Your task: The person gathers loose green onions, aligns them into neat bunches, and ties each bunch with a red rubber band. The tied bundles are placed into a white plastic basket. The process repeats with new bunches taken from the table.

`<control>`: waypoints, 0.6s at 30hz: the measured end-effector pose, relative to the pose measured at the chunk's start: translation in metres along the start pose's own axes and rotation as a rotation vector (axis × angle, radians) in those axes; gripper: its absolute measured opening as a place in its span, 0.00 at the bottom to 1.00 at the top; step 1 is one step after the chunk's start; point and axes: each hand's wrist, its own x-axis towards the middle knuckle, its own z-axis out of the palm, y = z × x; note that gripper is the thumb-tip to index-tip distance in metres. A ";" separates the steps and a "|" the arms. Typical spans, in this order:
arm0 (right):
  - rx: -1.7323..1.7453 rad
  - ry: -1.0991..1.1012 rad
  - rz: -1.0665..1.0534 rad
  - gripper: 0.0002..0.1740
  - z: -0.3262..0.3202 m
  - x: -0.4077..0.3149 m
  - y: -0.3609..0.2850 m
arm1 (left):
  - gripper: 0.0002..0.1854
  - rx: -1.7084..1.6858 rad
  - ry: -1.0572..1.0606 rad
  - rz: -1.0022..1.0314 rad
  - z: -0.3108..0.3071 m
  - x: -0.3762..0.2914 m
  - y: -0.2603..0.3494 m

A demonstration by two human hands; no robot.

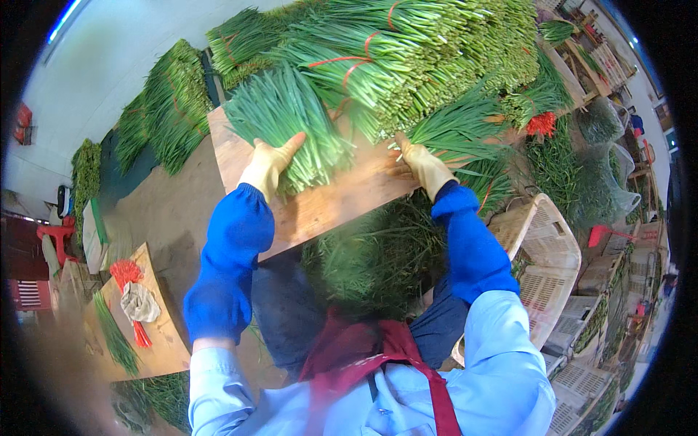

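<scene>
Both hands wear pale gloves below blue sleeve covers. On a wooden board (pixel 305 218), my left hand (pixel 275 163) holds the left side of a broad, untied bunch of garlic chives (pixel 294 125), thumb over its stalks and other fingers hidden under the leaves. My right hand (pixel 422 161) is at the stalk ends of another loose pile of chives (pixel 463 128) on the board's right. Its fingertips are blurred, so whether they grip any stalks cannot be told. Bundles tied with red bands (pixel 376 65) are stacked along the board's far side.
A heap of loose green leaves (pixel 381 261) lies below the board, between the knees. Right of it stands a tilted plastic basket (pixel 551 272). Red ties (pixel 541 124) lie at the far right. At lower left, a second board (pixel 163 332) bears chives, red ties and a cloth (pixel 139 303).
</scene>
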 end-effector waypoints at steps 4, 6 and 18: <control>-0.267 -0.035 0.045 0.38 -0.022 -0.023 -0.013 | 0.61 0.052 0.060 -0.017 0.001 -0.003 0.003; -0.209 -0.098 0.062 0.39 -0.034 -0.026 -0.009 | 0.62 -0.048 -0.015 0.021 0.000 -0.003 0.003; -0.502 -0.002 -0.050 0.40 -0.033 -0.070 -0.014 | 0.54 -0.122 -0.025 0.050 -0.006 -0.001 -0.005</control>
